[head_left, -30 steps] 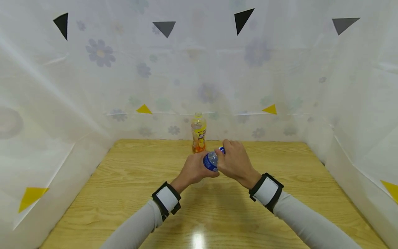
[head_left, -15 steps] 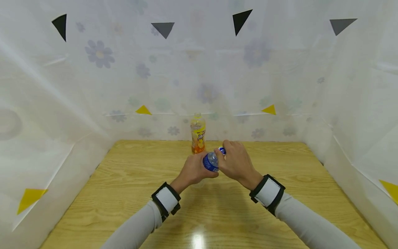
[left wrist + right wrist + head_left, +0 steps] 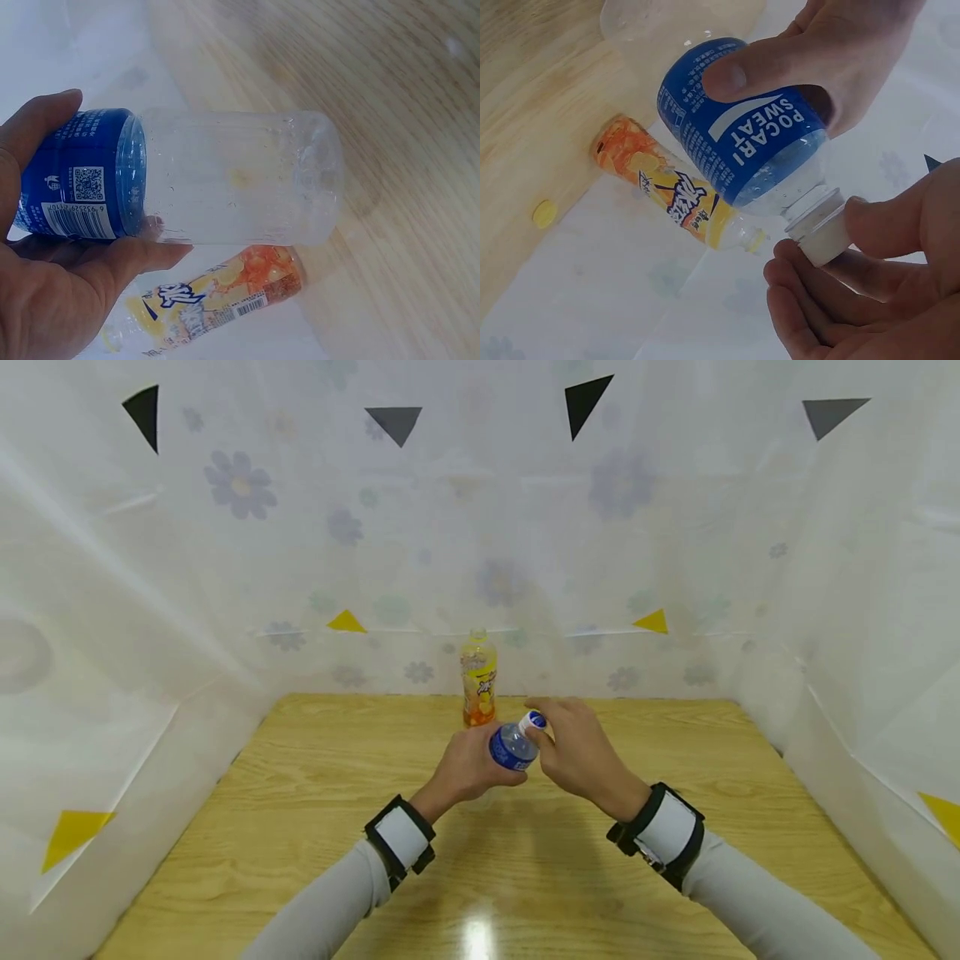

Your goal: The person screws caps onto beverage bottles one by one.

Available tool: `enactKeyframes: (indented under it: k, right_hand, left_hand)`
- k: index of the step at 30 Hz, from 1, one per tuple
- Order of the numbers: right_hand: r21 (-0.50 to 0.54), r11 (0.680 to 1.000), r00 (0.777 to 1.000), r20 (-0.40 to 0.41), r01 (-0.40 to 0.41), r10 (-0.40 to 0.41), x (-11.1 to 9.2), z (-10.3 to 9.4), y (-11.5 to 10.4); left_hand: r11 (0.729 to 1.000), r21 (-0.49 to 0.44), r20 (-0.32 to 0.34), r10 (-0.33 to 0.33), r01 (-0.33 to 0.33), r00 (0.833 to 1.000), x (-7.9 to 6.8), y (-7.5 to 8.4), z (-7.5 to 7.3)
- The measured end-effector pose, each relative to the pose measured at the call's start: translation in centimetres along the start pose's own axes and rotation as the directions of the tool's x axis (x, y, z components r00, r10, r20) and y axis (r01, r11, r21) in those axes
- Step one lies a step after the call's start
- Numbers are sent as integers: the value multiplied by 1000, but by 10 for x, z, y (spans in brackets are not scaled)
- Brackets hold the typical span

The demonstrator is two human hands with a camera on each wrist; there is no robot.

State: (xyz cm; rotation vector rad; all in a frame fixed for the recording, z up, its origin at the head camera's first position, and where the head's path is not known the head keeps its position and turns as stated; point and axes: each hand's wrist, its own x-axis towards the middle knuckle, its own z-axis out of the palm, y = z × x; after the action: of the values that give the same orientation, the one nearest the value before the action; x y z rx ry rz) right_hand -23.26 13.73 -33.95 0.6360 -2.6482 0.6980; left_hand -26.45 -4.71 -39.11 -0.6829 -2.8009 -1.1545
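My left hand [image 3: 474,766] grips a clear plastic bottle [image 3: 232,176] around its blue label [image 3: 739,127], which reads "POCARI SWEAT". The bottle is tilted, its neck toward the right hand, and its lower body looks clear with small droplets inside. At the neck, my right hand [image 3: 583,752] holds the white bottle cap [image 3: 826,238] between thumb and fingers; the cap's blue top shows in the head view. Behind the left hand, a bottle with a yellow and orange label [image 3: 479,681] stands upright without a cap.
A yellow cap [image 3: 545,214] lies on the wooden table [image 3: 300,827] near the yellow-labelled bottle. White flower-patterned sheeting [image 3: 450,527] encloses the table's back and sides, with dark and yellow triangles on it.
My right hand has rolled and its fingers have loosened, so the cap and bottle neck show more. The wrist has shifted slightly right. The left hand and bottle stay nearly in place.
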Motion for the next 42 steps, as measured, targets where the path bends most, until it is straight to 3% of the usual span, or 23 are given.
enactKeyframes:
  k: [11,25,42]
  right_hand:
    - [-42,997,995,-71,71,-74,1,7,2]
    - [-29,995,983,-150,100,-103,5,13,4]
    - [-40,994,981,-167,98,-103,7,13,9]
  left_hand:
    - [1000,-17,0,-13,13,1000,-1,1,1]
    - [1000,7,-24,17,-17,1000,-1,-1,1]
    - [1000,22,-38,11,-10,999,-2,4,1]
